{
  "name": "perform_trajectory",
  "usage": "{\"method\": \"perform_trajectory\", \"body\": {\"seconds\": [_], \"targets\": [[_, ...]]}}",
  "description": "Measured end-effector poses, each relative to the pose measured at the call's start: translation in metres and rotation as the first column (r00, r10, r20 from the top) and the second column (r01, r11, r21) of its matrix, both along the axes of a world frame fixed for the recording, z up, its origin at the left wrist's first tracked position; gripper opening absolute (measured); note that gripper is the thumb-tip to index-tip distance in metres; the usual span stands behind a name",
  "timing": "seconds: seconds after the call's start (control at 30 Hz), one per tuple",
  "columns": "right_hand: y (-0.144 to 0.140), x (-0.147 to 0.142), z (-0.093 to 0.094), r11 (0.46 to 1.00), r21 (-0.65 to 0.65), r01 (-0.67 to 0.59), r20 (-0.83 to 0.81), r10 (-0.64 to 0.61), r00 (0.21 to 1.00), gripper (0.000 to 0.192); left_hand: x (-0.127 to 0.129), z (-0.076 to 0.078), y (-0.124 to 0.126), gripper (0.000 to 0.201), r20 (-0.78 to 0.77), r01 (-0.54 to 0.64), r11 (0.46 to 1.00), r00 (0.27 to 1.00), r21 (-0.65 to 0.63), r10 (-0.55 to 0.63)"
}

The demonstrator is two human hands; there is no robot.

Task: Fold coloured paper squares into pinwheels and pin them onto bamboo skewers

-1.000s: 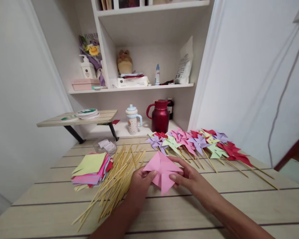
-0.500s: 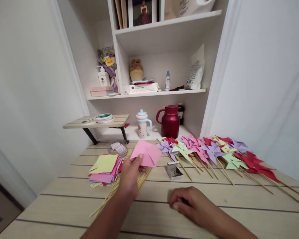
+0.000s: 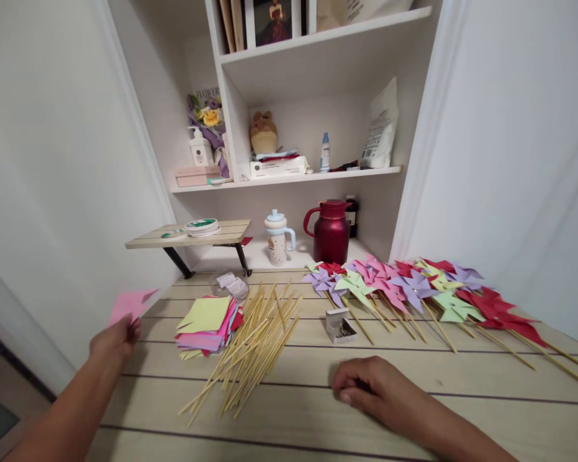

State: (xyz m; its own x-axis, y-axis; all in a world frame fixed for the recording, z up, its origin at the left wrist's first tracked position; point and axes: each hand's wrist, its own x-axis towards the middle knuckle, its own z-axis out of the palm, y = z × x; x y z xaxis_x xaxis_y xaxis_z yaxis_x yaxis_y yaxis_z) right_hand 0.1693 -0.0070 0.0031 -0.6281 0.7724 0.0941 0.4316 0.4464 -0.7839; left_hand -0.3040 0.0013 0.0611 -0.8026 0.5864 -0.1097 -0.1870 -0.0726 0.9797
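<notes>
My left hand (image 3: 115, 340) is at the far left, above the table's left edge, with a pink paper square (image 3: 131, 307) pinched between thumb and fingers. The paper is blurred, and one corner stands out to the right. My right hand (image 3: 363, 385) rests on the table with its fingers loosely curled and nothing visible in them. Just beyond it stands a small open box (image 3: 340, 326) with small metal pieces inside. Between the hands lie a loose heap of thin wooden sticks (image 3: 253, 353) and a stack of coloured paper squares (image 3: 205, 317), yellow on top.
Several paper pinwheels (image 3: 414, 289) on sticks lie along the table's right back. A clear container (image 3: 231, 285) sits behind the paper stack. Behind the table stand a red jug (image 3: 331, 234) and a pale cup (image 3: 277, 240). A small raised shelf (image 3: 231, 232) juts out at left.
My left hand has swung from the middle of the table to the far left with the pink paper square, uncovering the sticks. My right hand stays in place.
</notes>
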Motion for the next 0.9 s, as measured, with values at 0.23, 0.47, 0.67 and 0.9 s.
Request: {"method": "perform_trajectory", "body": {"seconds": [0.23,0.47,0.67,0.9], "targets": [[0.001,0.001,-0.001,0.999,-0.038,0.002,0.001,-0.002,1.0,0.015,-0.016,-0.031,0.002,0.037,-0.121,0.041,0.915,0.988,-0.401,-0.098],[0.003,0.002,0.0,0.999,0.008,-0.054,0.041,0.053,0.998,0.018,-0.024,-0.01,0.008,0.038,-0.483,-0.031,0.782,0.801,-0.622,-0.353],[0.003,0.001,-0.004,0.996,0.056,-0.071,0.093,0.065,0.993,0.016,0.007,0.007,0.002,0.034,-0.867,-0.041,0.886,0.233,-0.462,-0.441],[-0.002,0.001,0.003,0.996,0.074,-0.055,0.075,0.05,0.996,0.015,0.043,-0.01,0.003,0.03,-0.796,0.213,0.77,-0.24,-0.602,-0.556]]}}
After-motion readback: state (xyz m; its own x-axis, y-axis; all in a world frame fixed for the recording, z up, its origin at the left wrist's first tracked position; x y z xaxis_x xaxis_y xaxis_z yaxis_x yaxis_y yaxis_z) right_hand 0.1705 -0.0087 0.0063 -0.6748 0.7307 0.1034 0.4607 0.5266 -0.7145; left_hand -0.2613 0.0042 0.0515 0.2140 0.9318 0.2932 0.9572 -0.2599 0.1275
